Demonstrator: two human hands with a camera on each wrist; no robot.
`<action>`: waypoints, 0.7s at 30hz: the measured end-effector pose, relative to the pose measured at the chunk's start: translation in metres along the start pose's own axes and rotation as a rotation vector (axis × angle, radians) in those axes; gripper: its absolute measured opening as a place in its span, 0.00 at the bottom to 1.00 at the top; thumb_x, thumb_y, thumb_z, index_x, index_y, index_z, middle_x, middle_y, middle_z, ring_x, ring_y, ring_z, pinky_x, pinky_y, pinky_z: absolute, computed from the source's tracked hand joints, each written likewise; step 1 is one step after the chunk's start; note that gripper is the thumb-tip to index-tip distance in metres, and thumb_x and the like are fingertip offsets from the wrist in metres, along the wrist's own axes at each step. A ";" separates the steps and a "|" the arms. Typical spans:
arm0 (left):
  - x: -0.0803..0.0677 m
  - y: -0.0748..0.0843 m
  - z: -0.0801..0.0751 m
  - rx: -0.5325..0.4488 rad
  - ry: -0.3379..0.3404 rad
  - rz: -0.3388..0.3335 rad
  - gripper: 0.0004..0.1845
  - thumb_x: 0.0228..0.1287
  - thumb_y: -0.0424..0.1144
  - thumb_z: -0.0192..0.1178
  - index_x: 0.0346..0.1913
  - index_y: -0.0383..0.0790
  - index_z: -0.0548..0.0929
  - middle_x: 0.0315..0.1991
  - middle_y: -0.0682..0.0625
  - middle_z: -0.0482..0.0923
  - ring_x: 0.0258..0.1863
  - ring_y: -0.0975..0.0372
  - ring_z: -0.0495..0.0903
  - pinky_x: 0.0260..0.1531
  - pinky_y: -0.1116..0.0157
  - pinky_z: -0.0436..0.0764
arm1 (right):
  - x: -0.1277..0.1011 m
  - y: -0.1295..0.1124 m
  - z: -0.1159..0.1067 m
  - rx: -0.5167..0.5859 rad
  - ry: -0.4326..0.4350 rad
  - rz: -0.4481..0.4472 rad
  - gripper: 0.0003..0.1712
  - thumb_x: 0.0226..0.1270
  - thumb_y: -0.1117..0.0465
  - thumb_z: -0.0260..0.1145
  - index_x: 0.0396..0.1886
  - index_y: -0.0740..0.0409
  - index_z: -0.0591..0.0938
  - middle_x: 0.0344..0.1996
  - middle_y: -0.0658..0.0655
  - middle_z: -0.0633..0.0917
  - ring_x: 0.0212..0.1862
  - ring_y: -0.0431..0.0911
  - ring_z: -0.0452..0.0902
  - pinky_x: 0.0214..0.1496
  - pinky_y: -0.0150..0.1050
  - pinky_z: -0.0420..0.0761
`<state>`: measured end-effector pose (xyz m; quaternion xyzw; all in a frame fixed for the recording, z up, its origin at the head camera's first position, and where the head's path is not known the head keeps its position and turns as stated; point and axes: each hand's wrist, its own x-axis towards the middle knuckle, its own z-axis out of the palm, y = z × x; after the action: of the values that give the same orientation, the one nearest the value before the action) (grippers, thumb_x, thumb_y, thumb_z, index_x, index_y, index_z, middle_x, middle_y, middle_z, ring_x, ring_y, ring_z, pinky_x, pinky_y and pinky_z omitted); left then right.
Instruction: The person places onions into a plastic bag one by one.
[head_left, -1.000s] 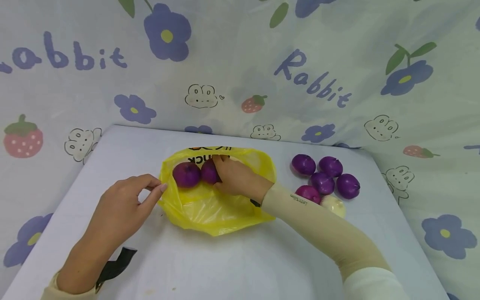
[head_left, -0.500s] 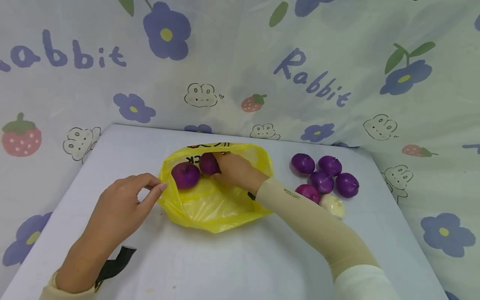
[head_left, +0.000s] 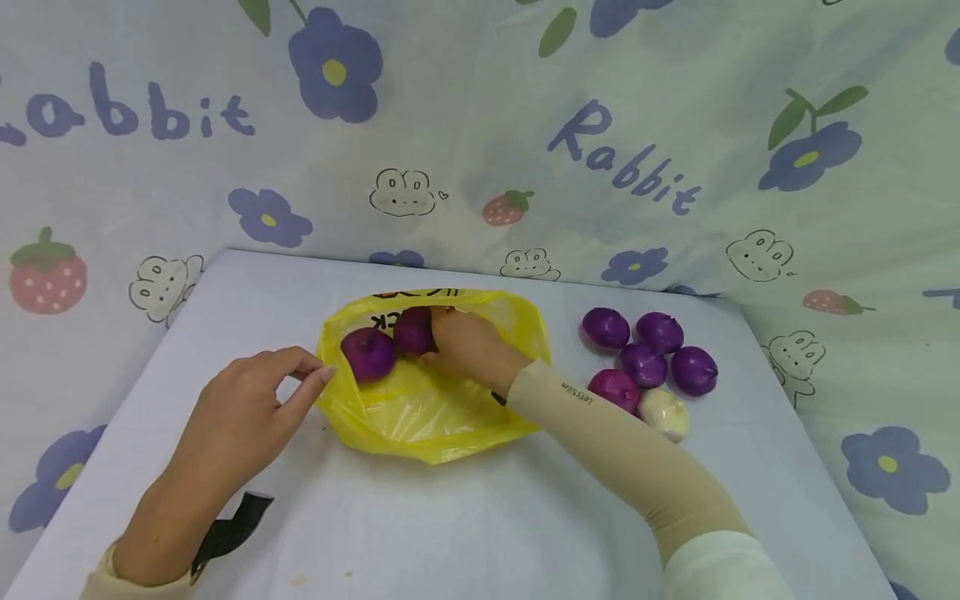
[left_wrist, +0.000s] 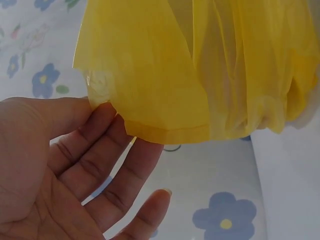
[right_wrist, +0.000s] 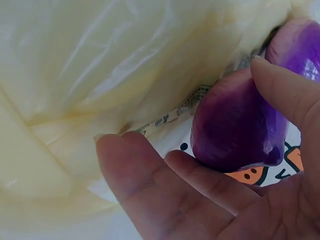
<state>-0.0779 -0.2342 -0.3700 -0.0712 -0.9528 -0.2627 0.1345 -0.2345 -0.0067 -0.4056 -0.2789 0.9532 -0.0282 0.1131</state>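
Note:
A yellow plastic bag (head_left: pixel 435 442) lies with its mouth spread wide in the middle of the table. My left hand (head_left: pixel 243 417) pinches the bag's left edge between thumb and fingers; the left wrist view shows the pinched film (left_wrist: pixel 145 100) up close. Reaching into the bag from the right, my right hand (head_left: pixel 472 350) grips a purple onion (head_left: pixel 412 332). In the right wrist view the thumb lies on top of that onion (right_wrist: pixel 237 125), with fingers below it. A second purple onion (head_left: pixel 369 356) sits inside the bag at the left, close beside the first.
Right of the bag is a cluster of several purple onions (head_left: pixel 643 366) and a white onion (head_left: pixel 663 414). My right forearm passes just in front of the cluster. A patterned curtain (head_left: pixel 465 125) hangs behind the white table (head_left: pixel 420 533).
Inside the bag, my right hand has shifted slightly left with its onion, towards the other one, which has moved a little left and nearer. My left hand has stayed at the bag's edge.

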 end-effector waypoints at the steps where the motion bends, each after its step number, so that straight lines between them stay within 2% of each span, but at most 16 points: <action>1: 0.000 0.000 0.000 0.001 0.001 -0.002 0.05 0.73 0.42 0.67 0.42 0.44 0.88 0.38 0.50 0.89 0.32 0.54 0.80 0.35 0.47 0.81 | 0.000 -0.001 0.001 -0.005 0.002 0.001 0.39 0.70 0.41 0.72 0.66 0.65 0.73 0.50 0.58 0.86 0.48 0.49 0.85 0.57 0.43 0.85; 6: 0.000 -0.001 0.000 0.001 -0.009 -0.006 0.07 0.73 0.42 0.67 0.43 0.43 0.88 0.38 0.49 0.89 0.33 0.54 0.80 0.35 0.45 0.82 | -0.001 -0.002 0.002 -0.026 0.005 0.026 0.39 0.69 0.42 0.73 0.64 0.66 0.74 0.47 0.59 0.87 0.45 0.50 0.87 0.50 0.43 0.88; 11: 0.000 -0.001 0.000 0.007 -0.002 -0.006 0.06 0.73 0.42 0.67 0.43 0.43 0.88 0.38 0.49 0.89 0.32 0.54 0.79 0.34 0.47 0.82 | -0.001 -0.002 0.004 -0.036 0.012 0.035 0.41 0.68 0.42 0.74 0.65 0.68 0.73 0.47 0.60 0.87 0.44 0.51 0.88 0.48 0.44 0.88; 17: 0.000 -0.001 0.000 -0.003 -0.006 -0.012 0.06 0.73 0.42 0.67 0.43 0.44 0.88 0.38 0.50 0.89 0.34 0.53 0.80 0.36 0.46 0.82 | -0.004 0.002 0.005 0.013 0.017 0.031 0.41 0.67 0.43 0.75 0.65 0.68 0.72 0.46 0.61 0.88 0.45 0.51 0.88 0.50 0.43 0.88; 21: 0.000 -0.001 -0.001 -0.005 -0.011 -0.017 0.06 0.72 0.42 0.68 0.43 0.43 0.88 0.39 0.49 0.89 0.36 0.51 0.81 0.37 0.43 0.83 | -0.006 0.002 0.003 0.043 -0.014 0.046 0.43 0.68 0.45 0.74 0.69 0.69 0.69 0.53 0.63 0.86 0.50 0.51 0.86 0.55 0.42 0.86</action>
<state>-0.0775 -0.2360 -0.3697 -0.0646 -0.9535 -0.2656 0.1268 -0.2300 -0.0012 -0.4077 -0.2544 0.9578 -0.0441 0.1263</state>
